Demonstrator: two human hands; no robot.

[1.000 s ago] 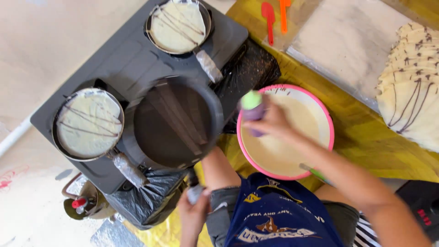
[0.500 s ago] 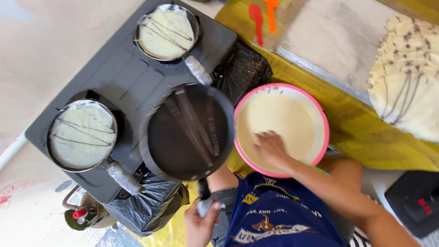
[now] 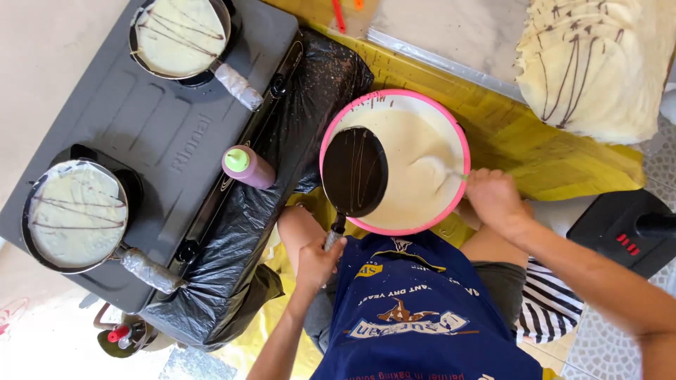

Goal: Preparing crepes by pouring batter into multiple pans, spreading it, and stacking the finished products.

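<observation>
Half a second before, the dark frying pan (image 3: 354, 171) sat level over the stove's near edge beside the pink-rimmed batter bowl (image 3: 422, 104); it had since swung across and hung over the bowl's left rim, tipped up, chocolate lines streaking its face. Its long axis ran from the handle, nearest the person, away toward the bowl's far rim, pan end pointing away. The left hand (image 3: 318, 262) was curled tight round the handle. The right hand (image 3: 493, 198), earlier flat on the batter, had moved to the bowl's right rim, fingers closed on a ladle (image 3: 440, 171) sunk in the batter. A purple squeeze bottle (image 3: 248, 167) lay on the stove's right edge.
</observation>
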